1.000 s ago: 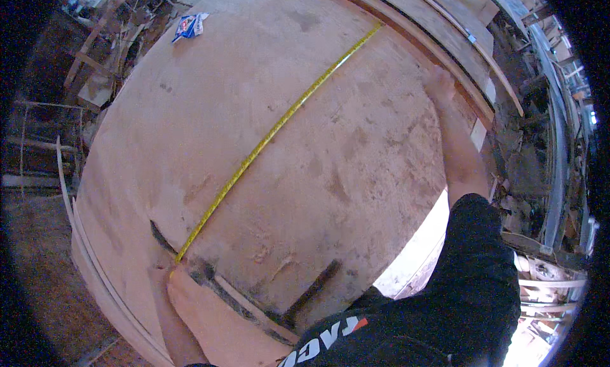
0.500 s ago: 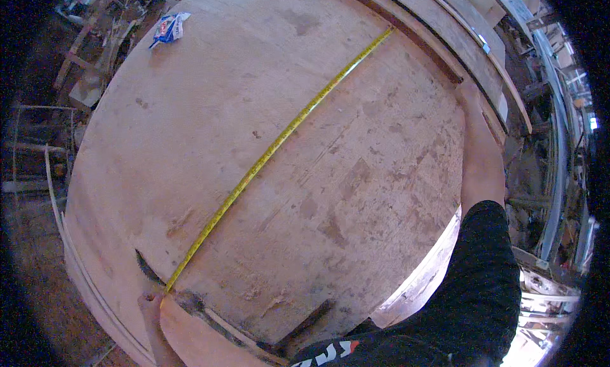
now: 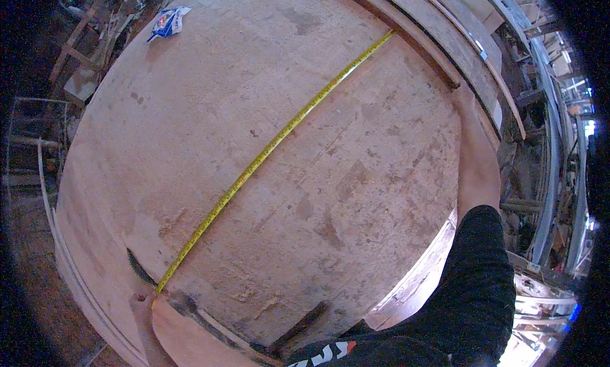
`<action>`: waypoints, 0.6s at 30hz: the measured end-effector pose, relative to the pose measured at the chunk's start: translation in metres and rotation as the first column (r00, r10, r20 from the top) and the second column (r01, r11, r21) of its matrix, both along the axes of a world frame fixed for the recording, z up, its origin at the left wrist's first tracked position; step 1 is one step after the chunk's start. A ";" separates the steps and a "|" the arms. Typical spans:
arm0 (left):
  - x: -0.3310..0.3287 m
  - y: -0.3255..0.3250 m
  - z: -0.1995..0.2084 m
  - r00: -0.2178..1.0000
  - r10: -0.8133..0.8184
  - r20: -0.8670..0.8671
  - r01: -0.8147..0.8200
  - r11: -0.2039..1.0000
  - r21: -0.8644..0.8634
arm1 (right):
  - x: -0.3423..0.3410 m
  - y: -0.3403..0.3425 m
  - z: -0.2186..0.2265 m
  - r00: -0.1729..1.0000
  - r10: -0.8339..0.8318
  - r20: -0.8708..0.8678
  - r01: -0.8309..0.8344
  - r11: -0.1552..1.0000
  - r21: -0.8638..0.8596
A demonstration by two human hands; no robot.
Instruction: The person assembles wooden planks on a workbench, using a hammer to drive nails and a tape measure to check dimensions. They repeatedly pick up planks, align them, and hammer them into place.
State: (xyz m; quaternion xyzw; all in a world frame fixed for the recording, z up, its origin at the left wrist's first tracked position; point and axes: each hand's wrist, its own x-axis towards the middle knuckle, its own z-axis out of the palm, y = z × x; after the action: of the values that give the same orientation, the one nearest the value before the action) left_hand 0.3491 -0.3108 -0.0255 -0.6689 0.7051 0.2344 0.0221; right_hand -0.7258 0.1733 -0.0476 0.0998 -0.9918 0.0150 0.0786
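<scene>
A yellow tape measure (image 3: 274, 143) lies stretched diagonally over a large, worn wooden tabletop (image 3: 356, 195). Its far end meets a long brown wooden strip (image 3: 422, 49) at the upper right. At the lower left my left hand (image 3: 141, 301) is closed on the near end of the tape; no tape case shows. Just beyond that hand, a dark curved blade (image 3: 140, 268) stands out of the tabletop. My right hand (image 3: 464, 95), at the end of my outstretched arm, grips the near end of the wooden strip; its fingers are partly hidden.
A crumpled blue and white packet (image 3: 168, 23) lies near the far left edge. Dark slots and a narrow strip (image 3: 219, 329) run along the near side. More boards (image 3: 438, 18) lie beyond the wooden strip. Scrap wood (image 3: 82, 56) fills the floor at the left.
The whole view has shifted slightly, so the scene sits a little further left. Both hands keep their places, and the tape still spans from my left hand to the strip.
</scene>
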 end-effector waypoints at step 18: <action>0.016 0.005 -0.004 0.981 0.001 -0.192 0.003 1.000 0.021 | 0.031 -0.015 0.010 0.997 -0.054 0.062 0.050 0.996 0.075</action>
State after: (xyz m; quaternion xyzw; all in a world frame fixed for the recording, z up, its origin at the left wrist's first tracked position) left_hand 0.3647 -0.3061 -0.0297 -0.6426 0.7017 0.3052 -0.0386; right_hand -0.6951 0.1586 -0.0371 0.0762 -0.9959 -0.0203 0.0435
